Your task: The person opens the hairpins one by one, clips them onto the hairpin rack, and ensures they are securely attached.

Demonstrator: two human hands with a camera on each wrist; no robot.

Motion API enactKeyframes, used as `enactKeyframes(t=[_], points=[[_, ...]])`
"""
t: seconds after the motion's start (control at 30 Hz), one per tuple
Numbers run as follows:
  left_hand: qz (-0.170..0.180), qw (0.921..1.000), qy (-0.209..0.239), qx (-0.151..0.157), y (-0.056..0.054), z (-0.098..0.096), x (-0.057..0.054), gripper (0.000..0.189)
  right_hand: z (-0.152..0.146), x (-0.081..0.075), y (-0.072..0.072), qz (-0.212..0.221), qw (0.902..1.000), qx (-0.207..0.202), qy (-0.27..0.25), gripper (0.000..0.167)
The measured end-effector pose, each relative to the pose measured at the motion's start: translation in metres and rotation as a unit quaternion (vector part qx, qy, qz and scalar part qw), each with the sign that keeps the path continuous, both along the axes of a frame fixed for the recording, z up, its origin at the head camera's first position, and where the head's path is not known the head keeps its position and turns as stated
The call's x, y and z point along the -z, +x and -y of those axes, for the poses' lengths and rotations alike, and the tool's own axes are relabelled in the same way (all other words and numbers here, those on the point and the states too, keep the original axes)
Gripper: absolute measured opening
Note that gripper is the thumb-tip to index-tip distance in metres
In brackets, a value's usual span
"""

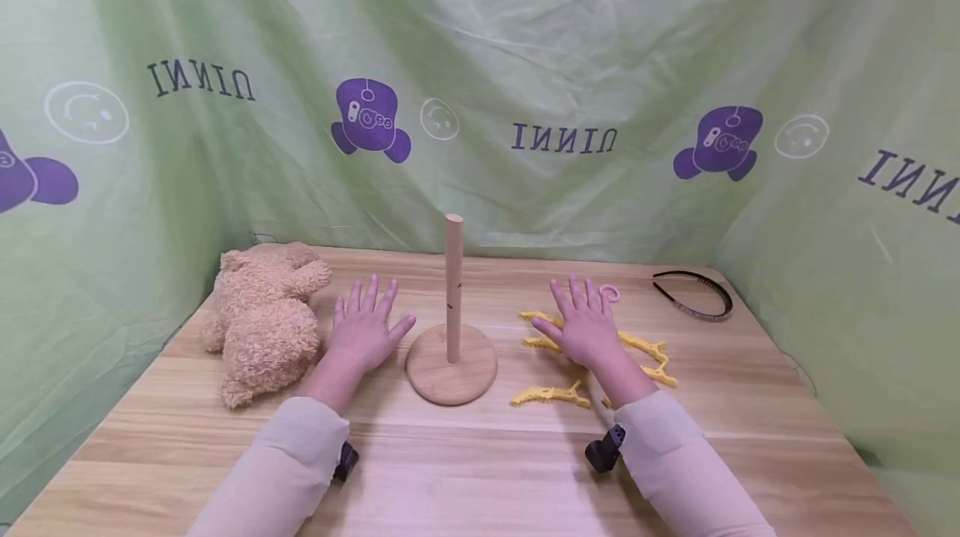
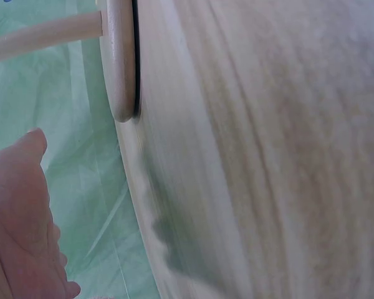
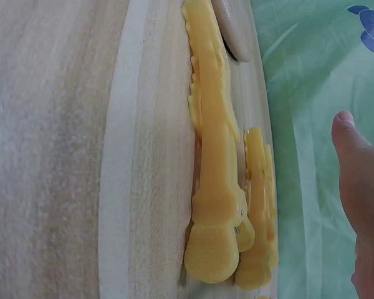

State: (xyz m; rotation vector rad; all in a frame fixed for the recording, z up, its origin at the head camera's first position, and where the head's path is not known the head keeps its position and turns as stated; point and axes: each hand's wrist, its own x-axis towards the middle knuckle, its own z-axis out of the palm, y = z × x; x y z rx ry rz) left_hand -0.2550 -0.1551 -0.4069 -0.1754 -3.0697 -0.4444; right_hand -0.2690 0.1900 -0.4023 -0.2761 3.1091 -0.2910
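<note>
My left hand (image 1: 365, 337) hovers over the table with fingers spread, holding nothing, between a beige plush bear (image 1: 273, 337) and a round-based wooden stand (image 1: 453, 287). Fingers also spread and empty, my right hand (image 1: 588, 333) is over several yellow hair clips (image 1: 551, 394), partly covering them in the head view. From the right wrist, a toothed yellow clip (image 3: 215, 162) shows close up on the wood, others beside it. The left wrist view catches the stand's base (image 2: 119, 62) on edge, and the left palm (image 2: 19, 218) raised off the tabletop.
Beyond the right hand lies a small pink ring (image 1: 618, 295). A dark headband (image 1: 729, 303) rests near the back right corner of the wooden table (image 1: 465, 479). Green printed cloth (image 1: 480, 37) hangs behind and along both sides.
</note>
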Motion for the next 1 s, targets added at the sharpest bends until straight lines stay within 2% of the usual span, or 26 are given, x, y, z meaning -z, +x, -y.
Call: enactKeyframes(t=[0.17, 0.33, 0.6, 0.7, 0.8, 1.0], points=[[-0.001, 1.0, -0.002, 0.005, -0.002, 0.0, 0.0, 0.074, -0.003, 0.001, 0.0, -0.005, 1.0, 0.002, -0.004, 0.083], [0.001, 0.9999, -0.001, 0.01, -0.002, 0.0, 0.001, 0.076, -0.008, -0.006, 0.005, -0.01, 0.9998, 0.007, -0.019, 0.082], [0.02, 0.9971, 0.06, 0.044, 0.011, -0.007, 0.01, 0.078, -0.039, -0.012, 0.027, -0.029, 0.9965, 0.007, -0.079, 0.08], [0.031, 0.9903, 0.116, 0.069, 0.017, -0.008, 0.013, 0.08, -0.054, -0.011, 0.039, -0.022, 0.9929, 0.015, -0.116, 0.079], [0.055, 0.9777, 0.182, 0.09, 0.024, -0.007, 0.018, 0.085, -0.068, -0.009, 0.051, -0.002, 0.9874, 0.024, -0.156, 0.078], [0.102, 0.9528, 0.269, 0.096, 0.036, -0.007, 0.031, 0.098, -0.092, -0.003, 0.081, 0.017, 0.9819, 0.021, -0.188, 0.072]])
